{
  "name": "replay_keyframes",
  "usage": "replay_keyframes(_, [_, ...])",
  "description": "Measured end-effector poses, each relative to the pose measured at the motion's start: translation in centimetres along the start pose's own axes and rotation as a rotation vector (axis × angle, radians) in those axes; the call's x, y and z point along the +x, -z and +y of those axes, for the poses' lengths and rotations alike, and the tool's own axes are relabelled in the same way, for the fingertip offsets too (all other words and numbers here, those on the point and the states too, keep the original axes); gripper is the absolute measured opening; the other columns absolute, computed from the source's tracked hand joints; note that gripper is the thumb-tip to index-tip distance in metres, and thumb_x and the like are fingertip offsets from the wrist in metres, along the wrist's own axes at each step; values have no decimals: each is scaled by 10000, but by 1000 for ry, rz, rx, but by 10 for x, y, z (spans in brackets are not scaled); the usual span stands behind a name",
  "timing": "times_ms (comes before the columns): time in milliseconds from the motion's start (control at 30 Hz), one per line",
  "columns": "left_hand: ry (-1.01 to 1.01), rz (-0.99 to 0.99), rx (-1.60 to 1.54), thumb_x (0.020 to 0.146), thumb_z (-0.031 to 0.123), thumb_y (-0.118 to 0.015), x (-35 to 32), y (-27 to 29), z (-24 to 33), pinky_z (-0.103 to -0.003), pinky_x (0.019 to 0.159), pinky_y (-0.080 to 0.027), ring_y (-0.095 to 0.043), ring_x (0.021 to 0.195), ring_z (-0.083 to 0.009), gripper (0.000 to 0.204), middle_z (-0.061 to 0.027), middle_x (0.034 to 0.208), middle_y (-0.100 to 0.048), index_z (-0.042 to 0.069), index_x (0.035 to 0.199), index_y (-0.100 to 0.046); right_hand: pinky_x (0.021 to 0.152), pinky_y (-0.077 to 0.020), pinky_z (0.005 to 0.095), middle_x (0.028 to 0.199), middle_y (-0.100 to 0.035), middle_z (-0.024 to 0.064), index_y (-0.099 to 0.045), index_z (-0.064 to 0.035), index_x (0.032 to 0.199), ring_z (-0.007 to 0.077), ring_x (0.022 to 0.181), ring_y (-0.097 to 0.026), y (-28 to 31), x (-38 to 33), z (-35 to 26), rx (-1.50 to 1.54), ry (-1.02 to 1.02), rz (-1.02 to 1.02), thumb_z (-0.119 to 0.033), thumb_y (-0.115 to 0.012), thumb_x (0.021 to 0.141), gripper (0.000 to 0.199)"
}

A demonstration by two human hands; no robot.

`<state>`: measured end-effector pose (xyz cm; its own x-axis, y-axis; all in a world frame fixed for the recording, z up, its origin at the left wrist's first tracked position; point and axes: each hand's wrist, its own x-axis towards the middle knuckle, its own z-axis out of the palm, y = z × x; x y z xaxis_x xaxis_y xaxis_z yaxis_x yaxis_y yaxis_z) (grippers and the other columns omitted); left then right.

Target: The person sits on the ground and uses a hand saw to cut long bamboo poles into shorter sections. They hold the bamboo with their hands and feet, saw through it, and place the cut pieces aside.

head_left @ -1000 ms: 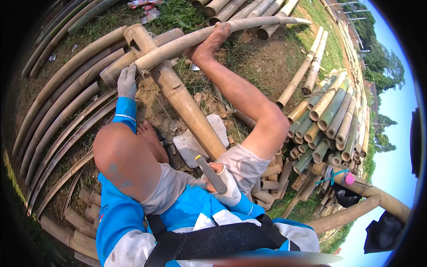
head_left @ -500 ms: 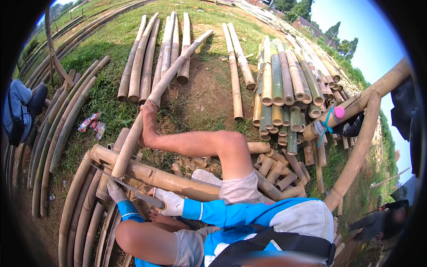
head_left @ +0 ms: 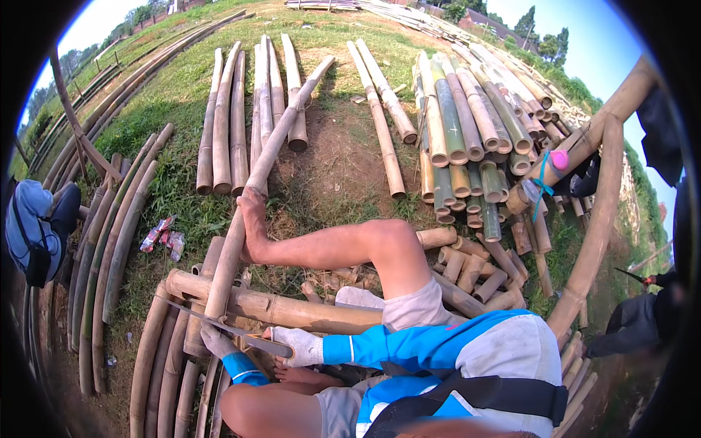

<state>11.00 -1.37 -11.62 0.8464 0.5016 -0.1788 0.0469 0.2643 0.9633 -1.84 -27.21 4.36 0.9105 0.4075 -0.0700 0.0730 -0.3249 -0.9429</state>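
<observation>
A long bamboo pole slants toward me across a thicker horizontal bamboo log. My bare foot presses on the pole. My right hand, in a white glove, is closed round the handle of a hand saw. The saw's thin blade reaches left across the pole's near end. Just below the blade, my gloved left hand is closed on the end of the pole; its fingers are partly hidden.
Bamboo poles lie on the grass ahead, with a large stack at the right. Short offcuts are heaped beyond my knee. Curved poles lie at the left near a person. Another person is at the right edge.
The view has shifted, so the pole, log and both hands appear lower and farther right. Both hands keep their grip. A blade with a red handle now shows by the person at right.
</observation>
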Motion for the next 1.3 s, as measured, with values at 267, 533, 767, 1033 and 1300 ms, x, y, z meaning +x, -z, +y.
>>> replay_keyframes(267, [-149,85,231,1072,493,-561,-9,-2,12,-349,732,-516,-620,867,-197,585,-121,1028,-689,-69,1192,-672,844,-557,414,1116,-683,114,-522,-117,1384,322,946,-714,50,-126,-2,-97,-57,-7,-177,-772,802,637])
replay_keyframes(533, [-111,120,166,1070,500,-562,-12,-3,10,-343,751,-505,-601,880,-185,580,-110,1018,-686,-61,1158,-676,855,-547,409,1105,-678,146,-557,-100,1372,276,963,-696,64,-141,-20,-52,-131,-45,-116,-710,847,547])
replay_keyframes(767, [-36,76,116,1069,501,-562,-4,1,-1,-343,757,-506,-603,884,-186,579,-114,1024,-688,-60,1161,-675,824,-554,435,1083,-677,156,-521,-108,1385,310,964,-696,-10,24,10,-64,31,14,-151,-745,812,617])
replay_keyframes(1033, [-7,72,120,1069,501,-563,2,4,-8,-342,765,-507,-605,889,-188,579,-118,1032,-690,-59,1164,-675,851,-553,429,1127,-680,151,-545,-120,1370,323,1022,-695,67,-159,-5,-60,-151,-54,-127,-787,781,637])
replay_keyframes(1300, [108,62,78,1064,502,-573,-2,3,2,-345,853,-514,-630,958,-209,591,-156,1089,-702,-53,1244,-665,871,-546,447,1121,-677,160,-543,-128,1363,350,1042,-691,37,-57,9,-50,-81,-109,-114,-748,806,593])
